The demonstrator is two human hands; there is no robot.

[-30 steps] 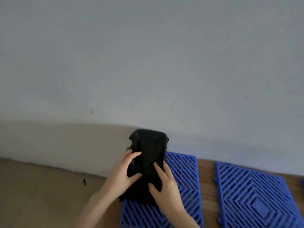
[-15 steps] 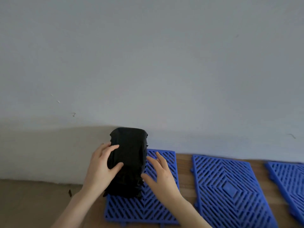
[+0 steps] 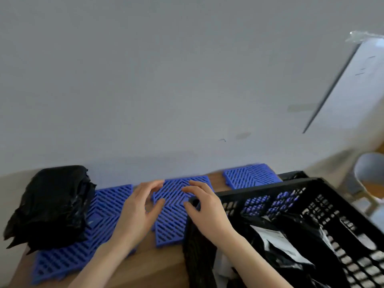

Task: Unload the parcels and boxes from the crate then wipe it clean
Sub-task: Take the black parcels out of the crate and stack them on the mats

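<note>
Our left hand (image 3: 139, 208) and right hand (image 3: 205, 213) hold nothing, fingers loose, over the middle blue mat (image 3: 172, 223). One black parcel (image 3: 52, 204) sits on the left blue mat (image 3: 104, 215). More parcels (image 3: 276, 242) wait in the crate (image 3: 270, 186). That black parcel seems close to the table (image 3: 166, 267) edge, though it is blurry. A bump could drop it.

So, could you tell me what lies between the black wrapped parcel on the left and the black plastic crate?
Head view: two blue slatted plastic mats on the wooden surface, the left hand and right hand above them.
</note>
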